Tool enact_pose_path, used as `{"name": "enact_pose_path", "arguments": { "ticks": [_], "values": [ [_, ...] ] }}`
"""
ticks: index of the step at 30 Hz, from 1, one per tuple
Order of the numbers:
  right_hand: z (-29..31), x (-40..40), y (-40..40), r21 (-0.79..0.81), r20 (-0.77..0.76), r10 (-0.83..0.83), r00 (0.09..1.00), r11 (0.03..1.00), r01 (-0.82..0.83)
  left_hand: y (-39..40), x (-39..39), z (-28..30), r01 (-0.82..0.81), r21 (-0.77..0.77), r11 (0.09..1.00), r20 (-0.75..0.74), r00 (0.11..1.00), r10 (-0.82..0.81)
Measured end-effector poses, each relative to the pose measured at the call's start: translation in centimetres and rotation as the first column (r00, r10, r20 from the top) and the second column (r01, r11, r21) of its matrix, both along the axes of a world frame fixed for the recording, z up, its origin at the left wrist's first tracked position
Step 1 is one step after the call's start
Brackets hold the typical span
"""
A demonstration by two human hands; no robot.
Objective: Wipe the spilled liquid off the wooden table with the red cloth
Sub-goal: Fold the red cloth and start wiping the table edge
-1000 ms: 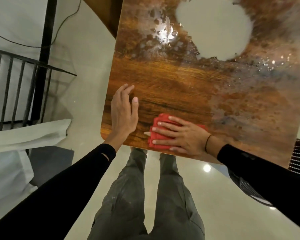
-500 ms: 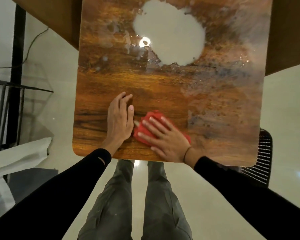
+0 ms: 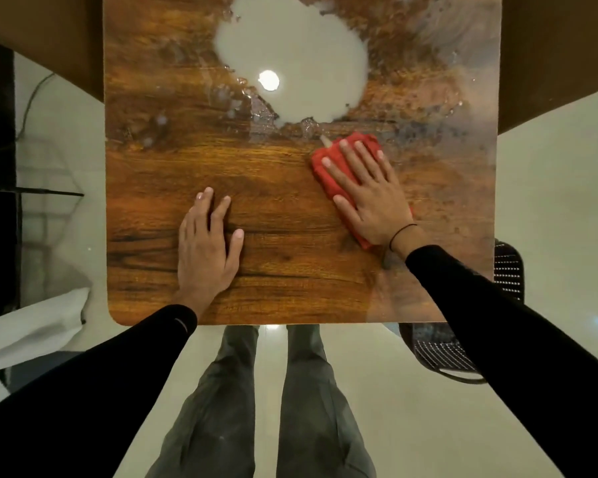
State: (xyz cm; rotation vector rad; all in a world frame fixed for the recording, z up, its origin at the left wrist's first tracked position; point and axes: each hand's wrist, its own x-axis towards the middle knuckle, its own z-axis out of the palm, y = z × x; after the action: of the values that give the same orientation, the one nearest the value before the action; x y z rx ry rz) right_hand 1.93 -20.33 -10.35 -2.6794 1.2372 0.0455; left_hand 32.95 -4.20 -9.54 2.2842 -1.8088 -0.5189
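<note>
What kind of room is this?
Probably a room in a home or office, hard to say which: a wooden table on a shiny pale tiled floor, with a black mesh chair beside it.

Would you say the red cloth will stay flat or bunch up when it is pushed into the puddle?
The red cloth looks soft and already folded under the right hand, so it probably bunches. Reaching the white puddle, it likely soaks and drags heavier.
</note>
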Motion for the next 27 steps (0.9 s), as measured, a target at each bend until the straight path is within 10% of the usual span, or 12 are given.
{"name": "enact_pose_path", "arguments": {
  "ticks": [5, 10, 18, 22, 27],
  "values": [
    [0.4, -1.1, 5.4, 0.0, 0.029, -0.725, 0.689, 0.689, 0.725, 0.0, -0.1, 0.2, 0.006, 0.002, 1.0, 0.025, 1.0, -0.007],
    [0.9, 3.6, 13.1, 0.017, 0.018, -0.92, 0.391, 0.392, 0.92, -0.3, -0.4, 0.5, -0.006, 0.0, 1.0, 0.008, 1.0, 0.006],
    [-0.4, 3.4, 17.6, 0.114, 0.079, -0.196, 0.977, 0.976, 0.187, -0.2, -0.8, 0.4, -0.012, -0.001, 1.0, 0.006, 1.0, 0.012],
    [-0.2, -3.6, 17.5, 0.129, 0.021, 0.068, 0.997, 0.989, -0.07, -0.3, -1.8, 0.7, 0.039, -0.054, 0.998, -0.026, 0.999, -0.041],
    [0.4, -10.5, 11.4, 0.087, -0.047, -0.167, 0.985, 0.982, 0.17, -1.9, -7.8, 1.3, 0.132, -0.158, 0.979, -0.126, 0.98, -0.153]
  ]
}}
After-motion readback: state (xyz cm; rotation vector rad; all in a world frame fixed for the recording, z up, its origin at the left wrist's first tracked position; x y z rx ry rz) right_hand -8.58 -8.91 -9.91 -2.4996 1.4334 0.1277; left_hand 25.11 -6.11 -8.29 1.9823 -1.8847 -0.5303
